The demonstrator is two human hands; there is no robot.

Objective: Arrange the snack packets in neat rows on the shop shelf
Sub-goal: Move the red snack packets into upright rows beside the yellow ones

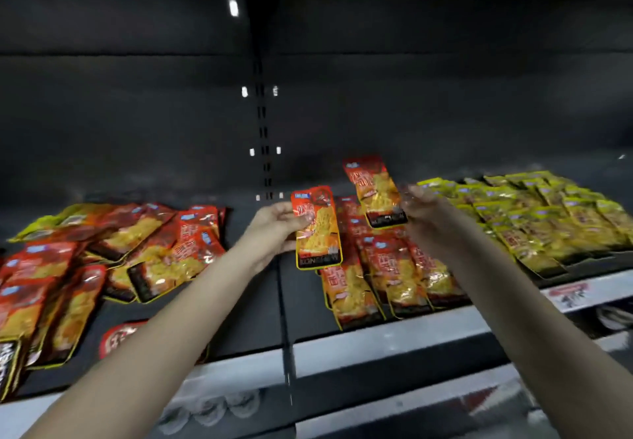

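My left hand (274, 229) holds a red-orange snack packet (318, 229) upright by its left edge, above the dark shelf (246, 329). My right hand (421, 209) grips a second red-orange packet (375, 192) by its right edge, tilted and raised slightly higher. Below and between them, several red packets (383, 274) lie in overlapping rows. A loose heap of red packets (102, 250) covers the shelf's left part.
Yellow packets (548, 216) lie in neat rows at the right. A vertical slotted upright (263, 137) divides the dark back panel. The shelf's front rail (394, 339) carries a price label (568, 293). A lower shelf shows beneath.
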